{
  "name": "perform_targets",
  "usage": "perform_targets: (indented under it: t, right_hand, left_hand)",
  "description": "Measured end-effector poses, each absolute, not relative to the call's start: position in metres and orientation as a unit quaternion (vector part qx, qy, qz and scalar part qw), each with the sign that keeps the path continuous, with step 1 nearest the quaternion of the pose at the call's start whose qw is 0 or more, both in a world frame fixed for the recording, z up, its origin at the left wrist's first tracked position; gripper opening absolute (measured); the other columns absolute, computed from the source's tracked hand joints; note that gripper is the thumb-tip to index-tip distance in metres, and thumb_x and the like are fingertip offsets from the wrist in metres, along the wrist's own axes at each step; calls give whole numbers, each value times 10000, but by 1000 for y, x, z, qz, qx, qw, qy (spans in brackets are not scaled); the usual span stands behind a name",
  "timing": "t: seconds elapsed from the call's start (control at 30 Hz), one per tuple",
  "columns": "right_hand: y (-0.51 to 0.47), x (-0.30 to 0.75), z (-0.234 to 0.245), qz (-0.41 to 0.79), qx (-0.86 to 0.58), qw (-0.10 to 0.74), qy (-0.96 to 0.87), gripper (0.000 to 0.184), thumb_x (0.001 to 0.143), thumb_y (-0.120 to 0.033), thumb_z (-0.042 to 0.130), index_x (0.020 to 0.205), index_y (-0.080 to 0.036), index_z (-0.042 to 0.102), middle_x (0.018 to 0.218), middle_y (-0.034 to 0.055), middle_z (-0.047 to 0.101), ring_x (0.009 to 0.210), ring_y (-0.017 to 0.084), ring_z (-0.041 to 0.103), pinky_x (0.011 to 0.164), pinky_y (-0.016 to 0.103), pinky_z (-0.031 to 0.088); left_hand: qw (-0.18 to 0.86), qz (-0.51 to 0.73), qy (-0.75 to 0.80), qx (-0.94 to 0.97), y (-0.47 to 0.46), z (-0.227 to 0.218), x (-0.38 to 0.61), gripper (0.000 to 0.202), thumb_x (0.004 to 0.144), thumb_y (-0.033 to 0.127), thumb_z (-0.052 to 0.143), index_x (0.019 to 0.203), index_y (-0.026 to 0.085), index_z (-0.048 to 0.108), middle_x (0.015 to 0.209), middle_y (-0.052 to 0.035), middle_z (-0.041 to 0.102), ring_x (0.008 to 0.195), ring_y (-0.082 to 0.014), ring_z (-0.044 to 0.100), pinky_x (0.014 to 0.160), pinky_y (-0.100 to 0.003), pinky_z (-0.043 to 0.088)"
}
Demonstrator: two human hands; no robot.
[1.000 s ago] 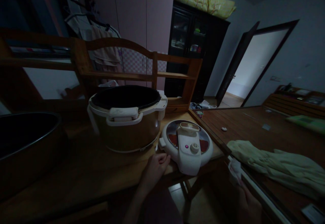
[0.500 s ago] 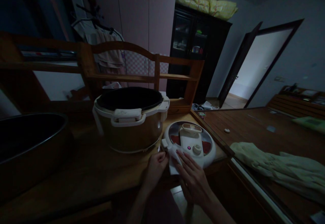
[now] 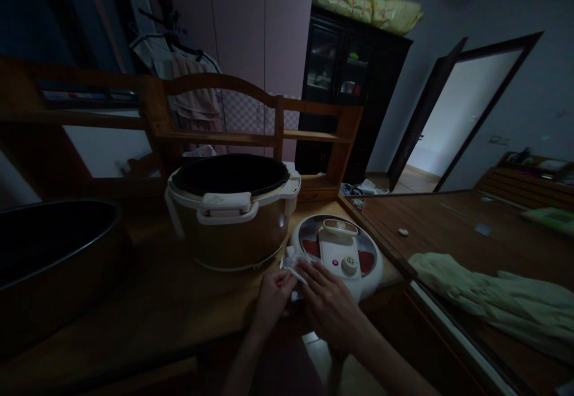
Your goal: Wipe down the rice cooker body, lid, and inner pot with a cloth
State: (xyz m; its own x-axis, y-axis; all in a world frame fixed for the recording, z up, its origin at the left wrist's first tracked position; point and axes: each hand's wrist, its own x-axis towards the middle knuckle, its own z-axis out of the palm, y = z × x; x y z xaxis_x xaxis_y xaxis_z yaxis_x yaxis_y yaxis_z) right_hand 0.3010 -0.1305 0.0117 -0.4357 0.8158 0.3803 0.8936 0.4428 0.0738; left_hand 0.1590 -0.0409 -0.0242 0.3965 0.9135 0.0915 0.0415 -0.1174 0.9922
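Note:
A round white cooker lid (image 3: 345, 249) with a metal rim lies flat on the wooden table (image 3: 147, 306), to the right of the open cooker body (image 3: 231, 213). My right hand (image 3: 329, 303) presses a white cloth (image 3: 292, 262) against the lid's left front edge, fingers bent over the cloth. My left hand (image 3: 273, 297) rests curled at the lid's left edge, touching the cloth and the lid. The room is dim, so the fingertips are hard to make out.
A dark inner pot (image 3: 49, 252) stands at the left. A wooden shelf rack (image 3: 251, 136) rises behind the cooker. To the right is a wooden bed surface (image 3: 448, 228) with pale cloth (image 3: 497, 297). A black cabinet (image 3: 350, 85) and an open doorway (image 3: 452, 121) lie beyond.
My right hand came up from the lower right with the white cloth and laid it on the lid, then slid it to the lid's left edge. My left hand stayed by the lid.

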Motion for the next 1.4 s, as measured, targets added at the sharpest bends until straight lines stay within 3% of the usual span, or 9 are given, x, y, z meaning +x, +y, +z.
perform_targets:
  t: [0.13, 0.37, 0.57, 0.87, 1.0, 1.1, 1.27, 1.4]
  right_hand:
    - [-139, 309, 11, -111, -490, 154, -851, 304, 903, -234, 506, 1143, -100, 636, 1413, 162, 542, 1458, 231, 291, 1226, 449, 235]
    - [-147, 316, 11, -114, -464, 158, -864, 243, 865, -237, 525, 1052, -142, 647, 1376, 152, 573, 1392, 233, 401, 1215, 463, 265]
    - [-157, 321, 21, -91, -439, 148, -881, 482, 832, -186, 490, 1304, -101, 532, 1291, 134, 621, 1328, 231, 461, 1219, 477, 246]
    - [-163, 320, 12, -75, -465, 169, -866, 348, 809, -181, 501, 1134, -145, 621, 1233, 125, 642, 1256, 247, 516, 1213, 492, 249]
    - [-166, 320, 22, -87, -453, 154, -874, 403, 791, -170, 501, 1179, -139, 607, 1218, 114, 659, 1251, 237, 531, 1210, 470, 269]
    - [-172, 323, 27, -119, -432, 168, -878, 477, 767, -157, 503, 1236, -113, 582, 1208, 112, 675, 1272, 225, 527, 1199, 428, 303]
    - [-185, 335, 16, -150, -408, 139, -890, 443, 704, -127, 497, 1125, -89, 630, 1288, 144, 639, 1364, 257, 446, 1191, 449, 320]
    - [-192, 349, 2, -171, -399, 148, -889, 574, 677, -107, 464, 1235, -20, 567, 1403, 191, 541, 1433, 298, 336, 1135, 453, 407]
  left_hand:
    - [547, 394, 380, 633, -42, -24, 159, 291, 677, 369, 528, 556, 219, 311, 589, 51, 260, 568, -106, 283, 531, -242, 224]
    - [530, 390, 379, 651, -40, -24, 157, 311, 666, 355, 517, 539, 220, 268, 581, 54, 227, 564, -104, 255, 534, -246, 185]
    - [522, 388, 381, 657, -40, -27, 158, 296, 686, 334, 495, 551, 222, 256, 588, 55, 214, 574, -108, 256, 544, -255, 194]
    - [521, 369, 377, 671, -43, -24, 157, 308, 687, 346, 493, 550, 227, 244, 582, 55, 202, 566, -106, 233, 540, -276, 159]
    - [522, 365, 374, 674, -43, -24, 157, 306, 700, 349, 491, 554, 226, 251, 588, 56, 201, 565, -105, 230, 541, -279, 157]
    - [517, 366, 376, 676, -43, -24, 158, 308, 690, 338, 488, 545, 226, 241, 579, 56, 200, 562, -104, 233, 540, -280, 152]
    - [513, 361, 374, 683, -45, -23, 157, 301, 690, 338, 473, 546, 225, 235, 576, 57, 195, 559, -103, 227, 540, -280, 147]
    - [510, 361, 376, 684, -44, -24, 157, 305, 692, 337, 473, 548, 226, 229, 570, 60, 190, 557, -104, 224, 541, -281, 144]
